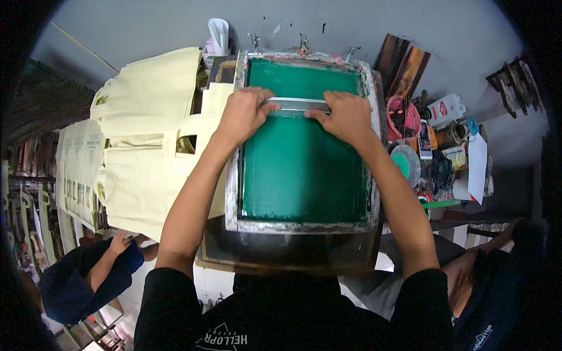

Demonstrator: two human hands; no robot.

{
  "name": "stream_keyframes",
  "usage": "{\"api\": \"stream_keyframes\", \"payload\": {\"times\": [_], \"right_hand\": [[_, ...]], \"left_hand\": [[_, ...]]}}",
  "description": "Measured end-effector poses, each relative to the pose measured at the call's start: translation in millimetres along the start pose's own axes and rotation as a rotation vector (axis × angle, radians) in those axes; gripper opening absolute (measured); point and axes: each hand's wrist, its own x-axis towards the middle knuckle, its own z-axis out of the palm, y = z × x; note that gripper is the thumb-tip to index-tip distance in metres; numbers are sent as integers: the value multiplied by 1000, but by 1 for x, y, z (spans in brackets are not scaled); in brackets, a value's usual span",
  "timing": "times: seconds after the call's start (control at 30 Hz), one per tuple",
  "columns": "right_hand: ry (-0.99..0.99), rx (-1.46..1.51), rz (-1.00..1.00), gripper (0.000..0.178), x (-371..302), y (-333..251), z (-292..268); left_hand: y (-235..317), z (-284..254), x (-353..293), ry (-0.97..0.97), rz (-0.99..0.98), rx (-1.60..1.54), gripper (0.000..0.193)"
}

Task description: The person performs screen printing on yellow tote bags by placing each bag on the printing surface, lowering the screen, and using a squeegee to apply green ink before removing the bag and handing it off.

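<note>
Both my hands grip one squeegee, a straight bar with a silvery metal holder, lying crosswise on a screen-printing frame. My left hand is closed round its left end, my right hand round its right end, thumbs on the near side. Under it, the screen's mesh is coated green, with a darker shadowed patch in the middle. The ink-stained screen frame lies flat on a dark board. Whatever lies beneath the screen is mostly hidden; pale yellow fabric reaches its left edge.
Pale yellow bags lie stacked at left. Metal clamps line the frame's far edge. On the right are a pink bowl, a phone, a white jug and cans. Other people sit at lower left and lower right.
</note>
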Motion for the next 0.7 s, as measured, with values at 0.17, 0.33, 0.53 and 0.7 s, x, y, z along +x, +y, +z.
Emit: {"api": "stream_keyframes", "payload": {"times": [0.17,0.33,0.53,0.7], "right_hand": [[-77,43,34,58,-30,-19,-16],[-208,61,65,53,-72,-44,-33],[-98,109,41,51,-143,-83,-45],[23,28,-11,37,-183,-102,-45]], "left_hand": [[19,-4,-33,-25,-20,-7,30],[41,-10,-77,-68,-59,-34,27],[81,-21,-151,-133,-58,-70,18],[91,-17,-193,-103,-22,-10,24]]}}
